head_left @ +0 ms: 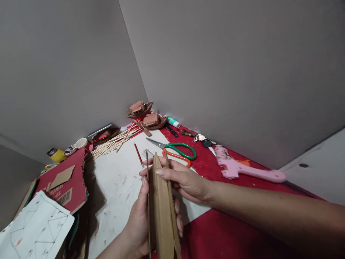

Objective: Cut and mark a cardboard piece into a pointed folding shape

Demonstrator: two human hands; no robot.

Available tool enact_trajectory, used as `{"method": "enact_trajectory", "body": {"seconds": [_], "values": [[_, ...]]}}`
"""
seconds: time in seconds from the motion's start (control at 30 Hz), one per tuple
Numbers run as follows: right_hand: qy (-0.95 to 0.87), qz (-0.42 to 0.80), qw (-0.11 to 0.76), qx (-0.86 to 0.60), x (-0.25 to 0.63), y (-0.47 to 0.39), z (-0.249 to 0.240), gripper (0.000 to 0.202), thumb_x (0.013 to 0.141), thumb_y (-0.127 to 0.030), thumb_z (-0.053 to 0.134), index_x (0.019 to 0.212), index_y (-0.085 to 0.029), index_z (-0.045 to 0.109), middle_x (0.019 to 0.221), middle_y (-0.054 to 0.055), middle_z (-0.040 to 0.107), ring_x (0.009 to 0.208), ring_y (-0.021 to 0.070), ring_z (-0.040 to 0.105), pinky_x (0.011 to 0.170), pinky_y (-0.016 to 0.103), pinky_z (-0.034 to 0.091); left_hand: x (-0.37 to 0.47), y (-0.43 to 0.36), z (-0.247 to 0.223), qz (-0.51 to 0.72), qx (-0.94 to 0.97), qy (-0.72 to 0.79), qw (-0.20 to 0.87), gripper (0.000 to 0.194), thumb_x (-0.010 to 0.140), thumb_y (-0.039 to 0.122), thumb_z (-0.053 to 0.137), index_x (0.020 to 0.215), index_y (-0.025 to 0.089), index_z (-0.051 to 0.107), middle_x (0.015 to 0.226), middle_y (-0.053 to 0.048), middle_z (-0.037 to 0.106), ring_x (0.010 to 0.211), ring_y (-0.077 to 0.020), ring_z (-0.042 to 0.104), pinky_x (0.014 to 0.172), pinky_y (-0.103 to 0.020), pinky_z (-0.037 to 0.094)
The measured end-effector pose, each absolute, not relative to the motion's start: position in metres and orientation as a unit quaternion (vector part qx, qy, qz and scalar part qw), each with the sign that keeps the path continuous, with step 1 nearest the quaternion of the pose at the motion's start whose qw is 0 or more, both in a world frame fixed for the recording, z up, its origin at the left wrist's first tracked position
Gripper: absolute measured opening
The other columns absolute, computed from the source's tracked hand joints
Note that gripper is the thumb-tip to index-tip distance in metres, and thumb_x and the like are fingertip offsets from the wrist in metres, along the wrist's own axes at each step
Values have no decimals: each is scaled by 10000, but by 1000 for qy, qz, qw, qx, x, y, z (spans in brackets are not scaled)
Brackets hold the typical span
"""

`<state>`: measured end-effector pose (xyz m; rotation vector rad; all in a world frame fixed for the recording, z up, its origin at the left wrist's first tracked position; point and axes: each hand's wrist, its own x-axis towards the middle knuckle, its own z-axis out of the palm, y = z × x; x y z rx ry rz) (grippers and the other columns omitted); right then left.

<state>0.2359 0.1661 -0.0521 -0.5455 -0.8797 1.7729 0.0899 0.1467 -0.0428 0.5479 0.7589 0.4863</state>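
Note:
Both hands hold a long brown cardboard piece [162, 212], narrow and pointed at its far end, with thin cardboard strips standing along its two sides. My left hand [136, 221] is closed around it from the left and below, its thumb on the left strip and fingertips showing past the right edge. My right hand [188, 181] grips it near the far tip, thumb on top and fingers reaching across to the left strip. Just beyond the hands lie green-handled scissors [183, 146], orange-handled scissors [180, 158] and a red pencil [138, 154].
Small brown model boats [152, 121] stand in the far corner beside thin wooden sticks [113, 144]. A pink glue gun [248, 172] lies right. Red cardboard [77, 172] and a paper drawing [37, 230] are stacked left. White paper [115, 190] covers part of the red table.

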Motion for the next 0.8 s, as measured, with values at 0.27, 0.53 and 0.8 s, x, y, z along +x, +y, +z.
{"method": "enact_trajectory", "body": {"seconds": [0.27,0.53,0.8], "values": [[-354,729,554,-191,230,165,-54,300,783,-364,782,929,-223,562,962,39,771,997,197,701,991,382,462,90,148,-52,245,287,402,835,788,756,843,435,685,88,650,558,-27,568,435,-124,571,427,-220,447],[-385,695,547,-263,233,165,-51,281,763,-384,756,914,-221,584,859,11,745,844,177,692,825,314,505,92,146,-48,241,265,415,836,764,804,809,401,713,92,648,599,-48,602,442,-138,585,430,-237,460],[-376,700,460,-396,243,169,-40,193,565,-163,631,753,-191,595,614,-75,574,515,87,496,429,192,316,90,147,-49,225,244,439,835,747,846,773,364,734,94,657,587,-62,619,428,-145,581,418,-237,442]]}}
